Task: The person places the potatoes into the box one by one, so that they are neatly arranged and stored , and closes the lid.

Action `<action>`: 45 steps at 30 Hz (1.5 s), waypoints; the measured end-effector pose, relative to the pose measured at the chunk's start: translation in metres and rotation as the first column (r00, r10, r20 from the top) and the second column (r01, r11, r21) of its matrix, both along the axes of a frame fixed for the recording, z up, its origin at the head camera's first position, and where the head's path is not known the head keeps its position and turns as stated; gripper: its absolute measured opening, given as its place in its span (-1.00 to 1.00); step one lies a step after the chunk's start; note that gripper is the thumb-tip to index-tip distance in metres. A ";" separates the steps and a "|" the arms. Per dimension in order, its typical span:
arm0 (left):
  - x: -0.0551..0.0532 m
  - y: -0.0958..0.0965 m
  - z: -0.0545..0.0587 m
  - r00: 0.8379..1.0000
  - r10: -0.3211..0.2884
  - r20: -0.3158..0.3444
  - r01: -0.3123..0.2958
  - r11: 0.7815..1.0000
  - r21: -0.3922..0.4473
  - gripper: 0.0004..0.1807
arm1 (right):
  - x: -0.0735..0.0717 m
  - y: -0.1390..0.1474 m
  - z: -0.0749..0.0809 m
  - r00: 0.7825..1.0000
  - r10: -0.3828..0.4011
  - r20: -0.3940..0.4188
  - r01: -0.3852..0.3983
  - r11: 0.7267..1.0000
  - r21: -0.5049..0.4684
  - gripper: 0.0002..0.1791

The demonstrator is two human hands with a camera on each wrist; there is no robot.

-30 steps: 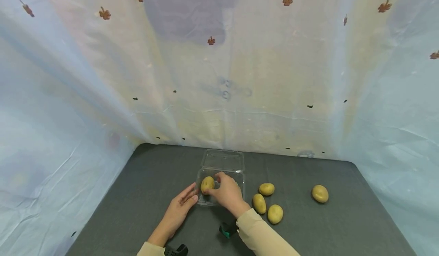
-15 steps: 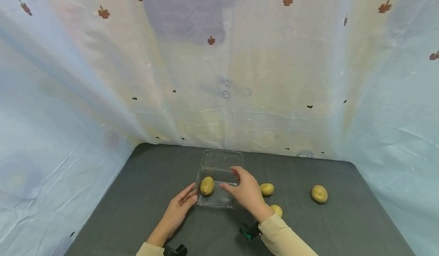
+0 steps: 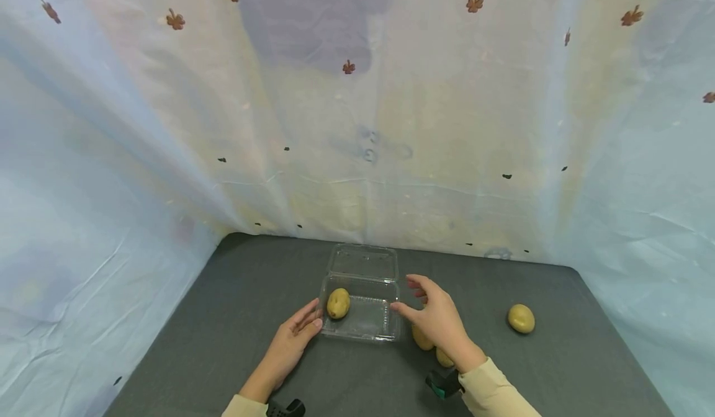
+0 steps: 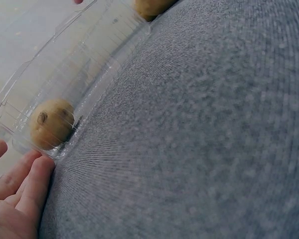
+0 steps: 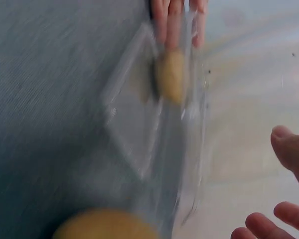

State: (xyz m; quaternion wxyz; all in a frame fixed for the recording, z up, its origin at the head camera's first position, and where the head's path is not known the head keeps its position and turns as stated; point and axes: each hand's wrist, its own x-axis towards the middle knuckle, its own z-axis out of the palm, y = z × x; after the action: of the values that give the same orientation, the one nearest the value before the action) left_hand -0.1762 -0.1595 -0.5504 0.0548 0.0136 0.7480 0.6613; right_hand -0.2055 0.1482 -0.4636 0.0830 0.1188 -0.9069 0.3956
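One potato (image 3: 338, 303) is seen lying inside the left end of the clear container (image 3: 365, 327), its lid (image 3: 365, 262) folded back. The container's side is touched by the left hand (image 3: 292, 337), fingers extended. The right hand (image 3: 437, 316), empty and spread, has been moved out toward the loose potatoes (image 3: 422, 338); that potato's placement seems finished.

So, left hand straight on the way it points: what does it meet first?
The clear container, at its left side; the left hand looks at or near contact. Beyond that, likely the potato inside.
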 end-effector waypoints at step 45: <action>-0.001 -0.002 -0.003 1.000 -0.014 0.003 0.014 1.000 -0.007 -0.37 | 0.006 0.147 -0.038 0.950 -0.311 -0.028 0.312 0.944 0.103 -0.12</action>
State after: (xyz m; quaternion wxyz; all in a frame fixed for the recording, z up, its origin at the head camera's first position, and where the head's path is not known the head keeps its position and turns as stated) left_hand -0.1777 -0.1614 -0.5531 0.0605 0.0176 0.7503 0.6581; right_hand -0.1993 0.2954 -0.5018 0.1433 -0.0194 -0.9336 0.3280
